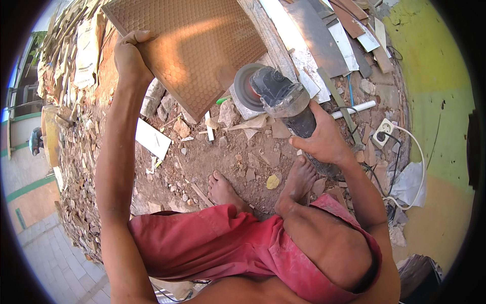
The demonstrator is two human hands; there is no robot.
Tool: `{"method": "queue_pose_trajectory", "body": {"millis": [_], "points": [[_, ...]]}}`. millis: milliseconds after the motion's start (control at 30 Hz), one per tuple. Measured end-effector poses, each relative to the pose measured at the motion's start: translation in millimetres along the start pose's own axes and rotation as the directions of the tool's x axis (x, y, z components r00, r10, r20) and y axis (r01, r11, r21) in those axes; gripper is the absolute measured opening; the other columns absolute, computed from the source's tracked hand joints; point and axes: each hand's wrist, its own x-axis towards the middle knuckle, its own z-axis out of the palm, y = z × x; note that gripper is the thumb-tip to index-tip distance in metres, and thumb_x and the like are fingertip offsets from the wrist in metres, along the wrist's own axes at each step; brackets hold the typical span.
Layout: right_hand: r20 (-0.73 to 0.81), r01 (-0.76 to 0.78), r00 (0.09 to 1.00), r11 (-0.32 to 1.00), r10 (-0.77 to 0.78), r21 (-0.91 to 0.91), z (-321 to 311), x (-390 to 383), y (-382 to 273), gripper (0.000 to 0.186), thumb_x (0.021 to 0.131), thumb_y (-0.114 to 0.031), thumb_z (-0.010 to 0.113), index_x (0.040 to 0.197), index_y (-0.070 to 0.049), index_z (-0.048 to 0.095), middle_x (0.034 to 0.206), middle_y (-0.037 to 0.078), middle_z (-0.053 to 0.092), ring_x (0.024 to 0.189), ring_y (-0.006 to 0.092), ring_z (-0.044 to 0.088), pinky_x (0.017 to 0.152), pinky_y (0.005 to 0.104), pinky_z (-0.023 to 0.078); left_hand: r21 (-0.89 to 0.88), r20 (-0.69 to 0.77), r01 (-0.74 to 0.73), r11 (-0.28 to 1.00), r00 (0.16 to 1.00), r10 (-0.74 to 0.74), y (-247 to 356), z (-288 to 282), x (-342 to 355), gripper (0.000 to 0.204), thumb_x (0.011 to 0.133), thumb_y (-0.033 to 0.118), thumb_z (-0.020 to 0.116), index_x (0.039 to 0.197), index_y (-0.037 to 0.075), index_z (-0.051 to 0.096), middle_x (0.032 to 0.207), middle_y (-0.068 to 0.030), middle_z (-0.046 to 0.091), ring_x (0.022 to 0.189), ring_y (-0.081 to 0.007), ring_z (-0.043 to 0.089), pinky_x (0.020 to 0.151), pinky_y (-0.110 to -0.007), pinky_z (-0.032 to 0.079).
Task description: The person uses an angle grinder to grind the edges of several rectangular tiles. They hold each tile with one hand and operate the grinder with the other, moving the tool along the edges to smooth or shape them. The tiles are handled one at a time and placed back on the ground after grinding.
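Observation:
My left hand [132, 58] grips the left edge of a large brown tile [187, 43], its thumb laid over the honeycomb-patterned face. The tile is tilted, one corner pointing down toward the ground. In my right hand [326, 136] is a black and grey angle grinder [281, 93], held round its body. Its round grey disc [246, 88] overlaps the tile's lower right edge in the picture; I cannot tell whether they touch. Under the disc lies a pale slab [245, 107] on the dirt. My bare feet [228, 191] are on the ground below.
Planks and white strips [316, 35] lie at the far right. A white pipe [354, 109] and a white socket block [383, 133] with a plugged-in cable lie by the yellow-green wall [435, 91]. Broken stones [229, 112] and a white tile piece [153, 139] litter the dirt.

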Motion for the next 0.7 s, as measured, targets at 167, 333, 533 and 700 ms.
{"method": "queue_pose_trajectory", "body": {"millis": [167, 333, 533, 700], "points": [[0.020, 0.043, 0.999, 0.999, -0.042, -0.028, 5, -1, -5, 0.075, 0.064, -0.018, 0.077, 0.130, 0.003, 0.048, 0.113, 0.020, 0.061, 0.107, 0.0313, 0.059, 0.097, 0.0391, 0.042, 0.035, -0.015, 0.037, 0.999, 0.999, -0.037, -5, -11, 4, 0.052, 0.076, 0.000, 0.052, 0.126, -0.010, 0.043, 0.107, -0.0211, 0.060, 0.092, -0.0309, 0.066, 0.080, -0.040, 0.060], [0.062, 0.081, 0.995, 0.997, -0.080, -0.017, 9, 3, -3, 0.072, 0.065, -0.018, 0.075, 0.128, 0.004, 0.048, 0.111, 0.020, 0.064, 0.105, 0.0296, 0.062, 0.093, 0.0380, 0.047, 0.029, -0.052, 0.074, 0.997, 0.996, -0.073, -18, -32, 18, 0.037, 0.075, 0.002, 0.053, 0.109, -0.013, 0.052, 0.104, -0.0215, 0.061, 0.091, -0.0314, 0.066, 0.082, -0.041, 0.059], [0.084, 0.087, 0.992, 0.994, -0.092, 0.067, 9, 9, 1, 0.071, 0.065, -0.018, 0.076, 0.127, 0.004, 0.049, 0.113, 0.019, 0.064, 0.105, 0.0278, 0.062, 0.093, 0.0371, 0.046, -0.195, -0.018, 0.162, 0.967, 0.985, -0.169, -4, -3, 0, 0.040, 0.073, 0.013, 0.054, 0.108, -0.005, 0.061, 0.102, -0.0222, 0.067, 0.091, -0.0368, 0.065, 0.085, -0.046, 0.053], [0.062, 0.096, 0.993, 0.995, -0.098, 0.040, 8, 15, 3, 0.070, 0.064, -0.020, 0.077, 0.125, 0.003, 0.051, 0.110, 0.020, 0.065, 0.102, 0.0293, 0.064, 0.091, 0.0376, 0.047, -0.224, -0.002, 0.182, 0.957, 0.982, -0.187, 11, 14, -12, 0.062, 0.055, 0.006, 0.050, 0.116, -0.008, 0.053, 0.109, -0.0212, 0.063, 0.096, -0.0363, 0.064, 0.091, -0.046, 0.053]]}}
